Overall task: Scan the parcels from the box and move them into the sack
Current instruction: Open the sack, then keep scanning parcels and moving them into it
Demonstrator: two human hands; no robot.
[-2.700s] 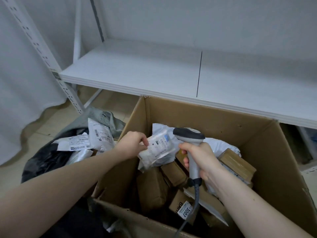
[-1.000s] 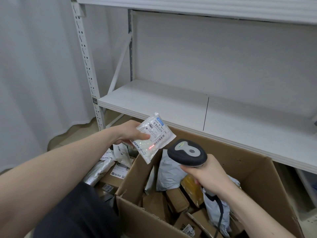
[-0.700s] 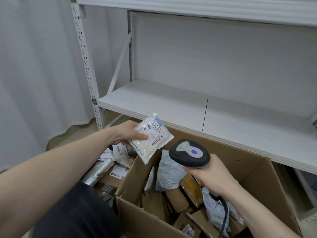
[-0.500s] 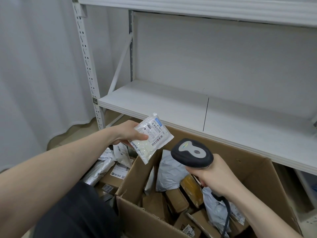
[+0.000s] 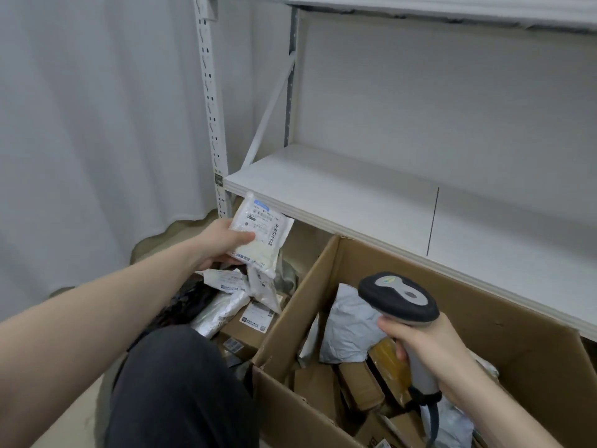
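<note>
Fingers (image 5: 240, 237) around white parcel (image 5: 262, 232)

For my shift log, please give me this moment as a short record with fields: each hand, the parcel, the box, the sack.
left hand: holds white parcel, label facing up, above the sack
right hand: grips scanner over the box
box: open cardboard, parcels inside
sack: dark, left of box, holds several labelled parcels
</note>
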